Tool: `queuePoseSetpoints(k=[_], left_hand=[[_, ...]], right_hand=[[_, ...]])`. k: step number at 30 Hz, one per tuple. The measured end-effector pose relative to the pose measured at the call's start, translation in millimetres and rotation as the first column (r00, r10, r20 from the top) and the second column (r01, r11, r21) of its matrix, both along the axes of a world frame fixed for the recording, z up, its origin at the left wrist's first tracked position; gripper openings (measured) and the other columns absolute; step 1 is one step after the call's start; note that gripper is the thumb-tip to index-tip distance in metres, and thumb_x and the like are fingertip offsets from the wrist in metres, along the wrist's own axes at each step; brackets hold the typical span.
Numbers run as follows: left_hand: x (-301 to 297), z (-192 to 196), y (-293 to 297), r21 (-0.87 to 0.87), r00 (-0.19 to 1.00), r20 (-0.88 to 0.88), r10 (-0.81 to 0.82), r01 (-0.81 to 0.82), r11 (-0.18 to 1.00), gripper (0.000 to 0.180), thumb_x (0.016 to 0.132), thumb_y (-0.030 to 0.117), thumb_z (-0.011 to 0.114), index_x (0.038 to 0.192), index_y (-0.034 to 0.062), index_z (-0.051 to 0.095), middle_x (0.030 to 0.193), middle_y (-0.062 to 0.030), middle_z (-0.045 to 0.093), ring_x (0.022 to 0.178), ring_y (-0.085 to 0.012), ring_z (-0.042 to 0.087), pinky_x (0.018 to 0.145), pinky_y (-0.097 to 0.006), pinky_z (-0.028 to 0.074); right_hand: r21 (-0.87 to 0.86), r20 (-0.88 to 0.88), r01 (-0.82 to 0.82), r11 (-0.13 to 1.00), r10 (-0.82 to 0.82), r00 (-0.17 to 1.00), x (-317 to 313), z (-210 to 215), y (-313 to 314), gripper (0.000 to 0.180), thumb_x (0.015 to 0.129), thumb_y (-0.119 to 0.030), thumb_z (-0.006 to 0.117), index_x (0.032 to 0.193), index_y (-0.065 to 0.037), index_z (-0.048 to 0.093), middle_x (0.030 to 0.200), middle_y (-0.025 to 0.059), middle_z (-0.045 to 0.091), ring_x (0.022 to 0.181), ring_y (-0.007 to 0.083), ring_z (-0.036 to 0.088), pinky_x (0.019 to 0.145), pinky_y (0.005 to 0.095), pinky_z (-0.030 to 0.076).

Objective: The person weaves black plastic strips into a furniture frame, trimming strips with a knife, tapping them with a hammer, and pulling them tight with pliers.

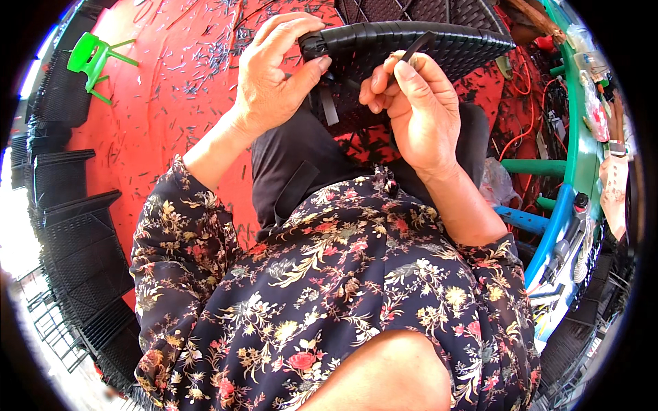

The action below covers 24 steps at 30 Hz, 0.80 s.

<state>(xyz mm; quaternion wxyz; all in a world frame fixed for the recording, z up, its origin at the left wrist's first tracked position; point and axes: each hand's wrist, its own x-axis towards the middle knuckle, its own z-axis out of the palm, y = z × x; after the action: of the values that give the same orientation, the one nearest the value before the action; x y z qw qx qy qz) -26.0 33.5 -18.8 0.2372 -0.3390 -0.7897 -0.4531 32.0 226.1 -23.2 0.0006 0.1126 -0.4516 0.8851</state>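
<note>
A black woven chair part (411, 41), with a thick wrapped edge, lies across my lap and reaches to the upper right. My left hand (277, 79) grips its left corner, fingers over the top and thumb below. In front of the wrapped edge, my right hand (421, 103) pinches a thin black strip (418, 46) between thumb and fingers. The strip rises in a curve past the edge; where its other end goes is hidden. A flat grey strip (330, 108) hangs beneath the left corner, close to my thumb.
The red floor covering (199, 109) is scattered with black strip scraps. A small green chair (96, 63) stands at the far left, near stacked black woven pieces (75, 233). On the right is a green and blue rimmed table (574, 123) with tools and bags on it.
</note>
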Motion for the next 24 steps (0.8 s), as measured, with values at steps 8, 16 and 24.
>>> queuePoseSetpoints(k=[8,16,24], left_hand=[[-2,-2,-8,-0.077,0.987,-0.143,0.074,-0.085,0.993,0.033,0.074,0.017,0.074,0.100,0.0002,0.062,0.090,-0.0119,0.063,0.087,-0.0285,0.060,0.079,-0.034,0.047],[7,3,-6,-0.062,0.998,0.013,0.067,-0.067,0.996,0.028,0.076,0.016,0.073,0.095,0.0004,0.061,0.079,-0.0106,0.062,0.071,-0.0254,0.062,0.064,-0.031,0.049],[6,13,-12,-0.102,0.991,0.131,-0.027,0.041,0.994,0.023,0.082,0.015,0.067,0.098,-0.0003,0.061,0.076,-0.0046,0.061,0.072,-0.0129,0.058,0.068,-0.026,0.047]], right_hand=[[0.048,0.020,0.004,0.999,-0.005,1.000,4,-3,-5,0.018,0.096,-0.019,0.051,0.097,-0.002,0.057,0.080,0.0067,0.062,0.070,0.0133,0.062,0.059,0.0212,0.045],[0.082,0.036,0.010,0.997,-0.013,0.999,6,-5,-5,0.019,0.096,-0.020,0.051,0.097,-0.002,0.057,0.079,0.0066,0.063,0.069,0.0110,0.061,0.058,0.0193,0.044],[0.161,-0.122,-0.035,0.986,0.056,0.991,-8,7,-1,0.017,0.097,-0.016,0.049,0.096,-0.002,0.057,0.081,0.0073,0.062,0.073,0.0145,0.061,0.062,0.0230,0.045]])
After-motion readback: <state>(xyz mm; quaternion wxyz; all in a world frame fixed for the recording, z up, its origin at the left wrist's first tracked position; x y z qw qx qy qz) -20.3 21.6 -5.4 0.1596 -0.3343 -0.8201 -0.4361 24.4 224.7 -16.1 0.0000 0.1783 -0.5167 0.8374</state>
